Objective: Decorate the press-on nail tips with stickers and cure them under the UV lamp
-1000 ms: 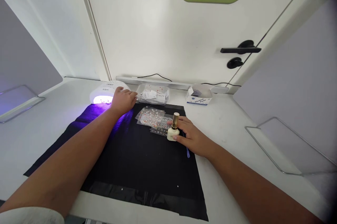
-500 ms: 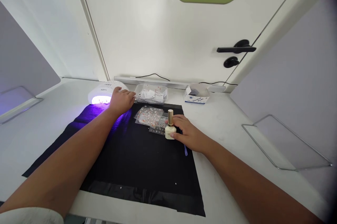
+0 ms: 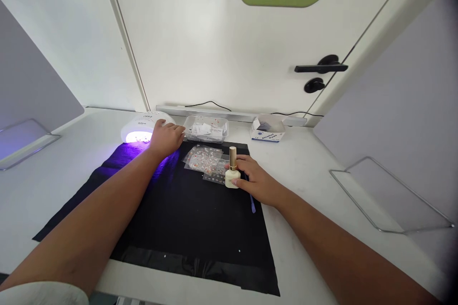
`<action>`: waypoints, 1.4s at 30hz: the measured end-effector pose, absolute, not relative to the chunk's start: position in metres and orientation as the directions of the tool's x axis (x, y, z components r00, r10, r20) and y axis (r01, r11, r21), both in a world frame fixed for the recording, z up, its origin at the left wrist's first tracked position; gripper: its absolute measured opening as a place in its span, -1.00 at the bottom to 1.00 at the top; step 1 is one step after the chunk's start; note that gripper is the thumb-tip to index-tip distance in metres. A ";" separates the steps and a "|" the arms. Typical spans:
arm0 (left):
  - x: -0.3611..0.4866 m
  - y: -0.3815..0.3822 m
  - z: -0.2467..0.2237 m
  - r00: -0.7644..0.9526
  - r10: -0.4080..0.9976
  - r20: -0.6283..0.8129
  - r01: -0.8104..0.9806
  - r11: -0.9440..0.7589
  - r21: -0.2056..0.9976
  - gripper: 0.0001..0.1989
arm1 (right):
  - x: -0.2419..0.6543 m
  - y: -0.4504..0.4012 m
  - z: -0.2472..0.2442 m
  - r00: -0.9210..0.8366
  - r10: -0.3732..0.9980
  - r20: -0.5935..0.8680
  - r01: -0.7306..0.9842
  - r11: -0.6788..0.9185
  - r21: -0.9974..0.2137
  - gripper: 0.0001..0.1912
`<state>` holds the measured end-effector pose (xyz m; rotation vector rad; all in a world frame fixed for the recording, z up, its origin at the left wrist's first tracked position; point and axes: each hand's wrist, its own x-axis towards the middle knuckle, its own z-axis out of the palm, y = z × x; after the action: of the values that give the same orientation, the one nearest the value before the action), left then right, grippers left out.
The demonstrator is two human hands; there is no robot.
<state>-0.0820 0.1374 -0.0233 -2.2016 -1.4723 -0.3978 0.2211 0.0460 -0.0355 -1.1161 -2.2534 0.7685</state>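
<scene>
My left hand (image 3: pixel 166 138) lies at the right side of a white nail lamp (image 3: pixel 148 119), whose opening glows violet. Its fingers are apart, reaching over between the lamp and a clear plastic box (image 3: pixel 205 139); whether they press on either is hard to see. My right hand (image 3: pixel 257 181) is closed around a cream nail polish bottle (image 3: pixel 232 179) with a gold cap, upright over the black mat. Left of the bottle lie overlapping clear nail sticker sheets (image 3: pixel 203 158). A thin purple stick (image 3: pixel 253 207) is partly covered by my right hand.
The black mat (image 3: pixel 189 228) covers the middle of the white table (image 3: pixel 304 257). White packets fill the plastic box. At the back right stands an alcohol pads box (image 3: pixel 267 134). Wire frames (image 3: pixel 390 195) rise at both sides, and a white door (image 3: pixel 200 42) is behind.
Both hands stay nearly in place. The polish bottle looks very slightly higher in the picture; the rest shifts only a little with the camera.
</scene>
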 end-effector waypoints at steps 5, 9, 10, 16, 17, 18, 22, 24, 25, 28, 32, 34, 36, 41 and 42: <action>-0.082 0.138 -0.024 0.389 0.790 0.474 0.921 -0.326 -0.213 -0.68 | 0.219 0.043 -0.034 -0.471 0.849 0.239 0.536 0.491 -0.687 -0.74; -0.083 0.138 -0.024 0.398 0.788 0.470 0.917 -0.334 -0.216 -0.66 | 0.222 0.044 -0.036 -0.391 0.849 0.355 0.501 0.521 -0.691 -0.72; -0.083 0.138 -0.024 0.399 0.788 0.469 0.917 -0.335 -0.217 -0.66 | 0.224 0.045 -0.037 -0.365 0.849 0.382 0.506 0.526 -0.684 -0.73; -0.082 0.138 -0.024 0.389 0.791 0.473 0.921 -0.327 -0.211 -0.65 | 0.228 0.054 -0.047 -0.299 0.838 0.457 0.614 0.536 -0.580 -0.77; -0.082 0.138 -0.024 0.386 0.791 0.474 0.922 -0.325 -0.209 -0.65 | 0.227 0.055 -0.047 -0.308 0.836 0.455 0.636 0.536 -0.555 -0.78; -0.081 0.138 -0.024 0.384 0.792 0.475 0.923 -0.323 -0.208 -0.65 | 0.226 0.056 -0.047 -0.315 0.835 0.451 0.657 0.535 -0.532 -0.78; -0.081 0.137 -0.023 0.378 0.793 0.477 0.926 -0.319 -0.204 -0.66 | 0.221 0.059 -0.045 -0.311 0.845 0.434 0.725 0.507 -0.467 -0.76; -0.080 0.137 -0.023 0.378 0.793 0.477 0.926 -0.318 -0.205 -0.66 | 0.219 0.059 -0.045 -0.319 0.844 0.431 0.754 0.501 -0.425 -0.78; -0.080 0.137 -0.023 0.378 0.793 0.477 0.926 -0.317 -0.205 -0.66 | 0.218 0.059 -0.045 -0.328 0.839 0.433 0.765 0.505 -0.399 -0.80; -0.081 0.137 -0.023 0.375 0.794 0.478 0.927 -0.313 -0.208 -0.67 | 0.217 0.058 -0.046 -0.366 0.811 0.457 0.783 0.534 -0.320 -0.82; -0.080 0.137 -0.023 0.374 0.796 0.477 0.927 -0.312 -0.207 -0.67 | 0.216 0.057 -0.046 -0.405 0.791 0.459 0.779 0.561 -0.281 -0.85; -0.080 0.137 -0.023 0.374 0.797 0.475 0.927 -0.312 -0.206 -0.66 | 0.216 0.057 -0.046 -0.410 0.794 0.450 0.778 0.561 -0.281 -0.86; -0.080 0.137 -0.023 0.373 0.798 0.473 0.927 -0.312 -0.206 -0.65 | 0.215 0.056 -0.046 -0.407 0.800 0.441 0.782 0.554 -0.285 -0.86; -0.080 0.137 -0.023 0.371 0.803 0.467 0.929 -0.314 -0.199 -0.63 | 0.213 0.055 -0.045 -0.407 0.814 0.415 0.794 0.540 -0.280 -0.86; -0.079 0.137 -0.022 0.371 0.804 0.464 0.928 -0.314 -0.198 -0.63 | 0.213 0.055 -0.045 -0.408 0.814 0.414 0.796 0.539 -0.275 -0.86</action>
<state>-0.0795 0.1372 -0.0225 -2.2076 -1.5004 -0.3907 0.2126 0.0552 -0.0447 -1.3016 -2.2765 0.0466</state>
